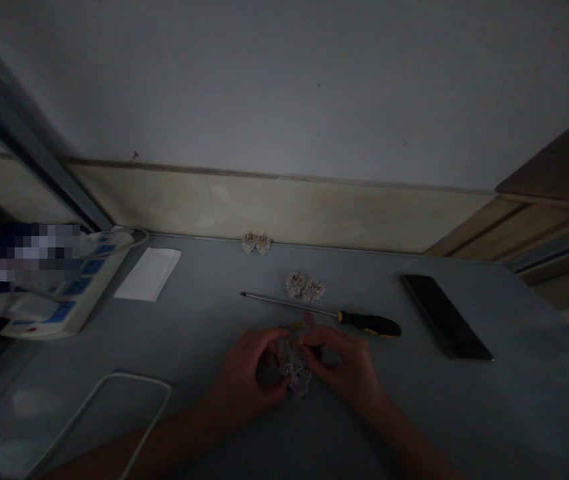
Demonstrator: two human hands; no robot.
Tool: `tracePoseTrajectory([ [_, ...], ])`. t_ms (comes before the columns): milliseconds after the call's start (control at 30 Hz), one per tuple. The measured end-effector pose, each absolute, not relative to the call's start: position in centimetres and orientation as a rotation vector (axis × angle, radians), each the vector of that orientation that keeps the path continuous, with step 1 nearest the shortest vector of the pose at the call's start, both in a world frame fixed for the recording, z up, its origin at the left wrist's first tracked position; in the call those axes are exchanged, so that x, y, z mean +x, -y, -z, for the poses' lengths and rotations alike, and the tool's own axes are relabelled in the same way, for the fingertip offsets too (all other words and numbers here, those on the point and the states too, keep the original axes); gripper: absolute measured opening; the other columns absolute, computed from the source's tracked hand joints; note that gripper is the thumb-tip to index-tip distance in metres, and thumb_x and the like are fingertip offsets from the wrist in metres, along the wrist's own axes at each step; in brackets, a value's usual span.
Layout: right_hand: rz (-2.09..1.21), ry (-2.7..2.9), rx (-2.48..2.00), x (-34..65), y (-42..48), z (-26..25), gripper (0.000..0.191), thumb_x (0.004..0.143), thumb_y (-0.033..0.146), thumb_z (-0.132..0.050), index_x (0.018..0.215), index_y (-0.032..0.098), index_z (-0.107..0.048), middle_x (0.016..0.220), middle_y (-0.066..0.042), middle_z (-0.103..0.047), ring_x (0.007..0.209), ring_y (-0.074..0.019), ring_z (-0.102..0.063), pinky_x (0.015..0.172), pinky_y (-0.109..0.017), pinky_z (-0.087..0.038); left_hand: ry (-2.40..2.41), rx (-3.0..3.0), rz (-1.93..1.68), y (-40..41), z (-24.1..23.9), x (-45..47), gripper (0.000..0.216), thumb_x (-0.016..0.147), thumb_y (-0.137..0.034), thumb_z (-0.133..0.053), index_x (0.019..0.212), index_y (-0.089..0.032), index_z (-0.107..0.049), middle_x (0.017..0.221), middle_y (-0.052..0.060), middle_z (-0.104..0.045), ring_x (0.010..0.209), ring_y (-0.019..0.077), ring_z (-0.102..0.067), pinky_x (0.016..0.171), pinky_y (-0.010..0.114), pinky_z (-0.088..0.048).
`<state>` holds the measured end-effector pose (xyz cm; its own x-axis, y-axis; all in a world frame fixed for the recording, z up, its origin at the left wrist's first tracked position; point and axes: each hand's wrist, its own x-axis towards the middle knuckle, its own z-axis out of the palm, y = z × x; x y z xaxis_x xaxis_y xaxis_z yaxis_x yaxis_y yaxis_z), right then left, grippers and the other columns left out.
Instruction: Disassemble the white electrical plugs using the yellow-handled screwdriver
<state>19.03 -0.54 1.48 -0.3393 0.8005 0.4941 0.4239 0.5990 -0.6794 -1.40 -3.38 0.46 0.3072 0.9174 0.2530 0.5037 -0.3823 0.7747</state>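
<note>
Close in front of me, a small clear plastic plug piece (pixel 298 377) with metal bits in it is between my hands. My left hand (pixel 244 373) grips its left side, thumb low and fingers curled at the top. At its upper right edge, the fingertips of my right hand (pixel 344 360) are pinched together; what they hold is too small and dark to make out. Just beyond lies a screwdriver (pixel 369 325) with a black and yellow handle, its shaft pointing left. Behind its shaft rest two clear plug pieces with brass prongs (pixel 304 287).
Two more pronged plug pieces (pixel 256 243) lie by the wall. A dark phone (pixel 447 317) is at the right. To the left are a white paper (pixel 148 274), a power strip (pixel 72 307) with cords, and a white cable (pixel 134 377) looping near my left forearm.
</note>
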Motion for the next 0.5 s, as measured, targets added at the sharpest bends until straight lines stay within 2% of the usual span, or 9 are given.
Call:
tracePoseTrajectory([
  [233,-0.469,2.015,-0.924,19.13,0.69,-1.60,0.012,0.082,0.007,-0.059,0.082,0.018,-0.064,0.066,0.000,-0.062,0.055,-0.0094,-0.059,0.050,-0.018,-0.049,-1.315,1.994,-0.940,3.64,-0.61,-0.93,0.052,0.069,-0.015,-0.065,0.121,-0.023,-0.059,0.087,0.002,-0.070,0.077,0.0221,-0.067,0.072,0.035,-0.057],
  [500,-0.373,1.996,-0.916,18.52,1.00,-1.56,0.013,0.084,0.007,-0.057,0.082,0.019,-0.064,0.066,0.000,-0.061,0.054,-0.0093,-0.058,0.050,-0.018,-0.050,-1.302,2.015,-0.988,3.54,-0.07,-0.88,0.052,0.068,-0.013,-0.064,0.119,-0.022,-0.061,0.088,0.005,-0.071,0.077,0.0248,-0.067,0.071,0.039,-0.059],
])
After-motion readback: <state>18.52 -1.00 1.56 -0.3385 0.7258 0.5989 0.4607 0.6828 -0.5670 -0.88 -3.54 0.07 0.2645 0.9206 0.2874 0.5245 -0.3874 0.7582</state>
